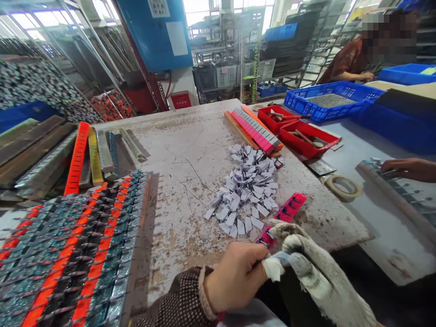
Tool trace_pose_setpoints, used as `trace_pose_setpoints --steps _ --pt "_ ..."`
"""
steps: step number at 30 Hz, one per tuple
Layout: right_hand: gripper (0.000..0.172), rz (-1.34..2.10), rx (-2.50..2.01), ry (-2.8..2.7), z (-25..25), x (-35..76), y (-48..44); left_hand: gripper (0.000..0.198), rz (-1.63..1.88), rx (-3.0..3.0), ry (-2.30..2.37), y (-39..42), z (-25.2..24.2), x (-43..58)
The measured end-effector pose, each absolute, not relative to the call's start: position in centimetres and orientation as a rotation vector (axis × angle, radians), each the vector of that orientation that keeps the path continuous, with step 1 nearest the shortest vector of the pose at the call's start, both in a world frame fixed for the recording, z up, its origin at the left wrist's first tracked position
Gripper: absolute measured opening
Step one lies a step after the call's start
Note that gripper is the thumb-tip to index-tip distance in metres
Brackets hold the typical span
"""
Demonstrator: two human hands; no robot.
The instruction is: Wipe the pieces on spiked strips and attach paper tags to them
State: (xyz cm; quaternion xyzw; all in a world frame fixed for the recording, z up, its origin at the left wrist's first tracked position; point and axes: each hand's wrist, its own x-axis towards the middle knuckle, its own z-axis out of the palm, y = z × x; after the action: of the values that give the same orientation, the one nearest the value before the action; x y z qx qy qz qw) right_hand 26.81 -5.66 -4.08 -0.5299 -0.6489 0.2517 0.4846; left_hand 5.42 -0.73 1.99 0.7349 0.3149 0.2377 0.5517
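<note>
My bare left hand (pixel 235 277) is at the near edge of the worn table (pixel 177 150), fingers pinched on a small white piece (pixel 273 269). My right hand (pixel 306 259) wears a dirty white work glove and closes over the near end of a pink toothed strip (pixel 284 217) that lies on the table. Just beyond the hands is a heap of small pale folded paper pieces (pixel 248 188).
Stacked grey and orange strips (pixel 68 254) fill the left. A pink-and-grey strip bundle (pixel 255 129), two red trays (pixel 308 136), a blue crate (pixel 330 100) and a tape roll (pixel 343 186) lie to the right. Another person's hand (pixel 408 168) rests on a strip; a second person (pixel 354 59) sits behind.
</note>
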Motion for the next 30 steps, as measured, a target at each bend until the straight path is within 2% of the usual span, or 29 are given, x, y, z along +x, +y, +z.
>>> trace_pose_setpoints --steps 5,11,16,19,21,23,26,30 --pt "0.030 0.604 -1.329 -1.541 -5.4 27.1 -8.1 0.048 0.606 1.802 0.414 -2.1 1.9 6.6" --pt "0.025 0.492 -1.396 -1.410 -4.9 25.5 -8.3 0.048 0.610 1.886 1.034 -1.0 0.4 7.0" --pt "0.033 0.644 -1.302 -1.476 -4.9 24.0 -6.6 0.044 0.625 1.909 0.706 -1.1 0.4 7.0" --pt "0.031 0.654 -1.282 -1.515 -4.9 25.0 -5.7 0.040 0.552 1.959 0.616 0.2 0.0 7.0" --pt "0.021 0.525 -1.306 -1.571 -4.6 26.4 -4.9 0.026 0.428 2.106 0.701 2.1 -0.4 7.1" --pt "0.012 0.229 -1.373 -1.756 -4.5 27.9 -3.7 0.007 0.293 2.311 0.855 4.4 -1.1 7.1" --pt "0.010 -0.144 -1.444 -2.031 -4.4 29.2 -1.9 0.022 0.084 2.583 0.941 7.2 -2.1 7.3" --pt "0.020 -0.237 -1.462 -2.250 -4.3 29.0 -0.4 0.019 -0.053 2.660 0.810 8.7 -3.3 8.0"
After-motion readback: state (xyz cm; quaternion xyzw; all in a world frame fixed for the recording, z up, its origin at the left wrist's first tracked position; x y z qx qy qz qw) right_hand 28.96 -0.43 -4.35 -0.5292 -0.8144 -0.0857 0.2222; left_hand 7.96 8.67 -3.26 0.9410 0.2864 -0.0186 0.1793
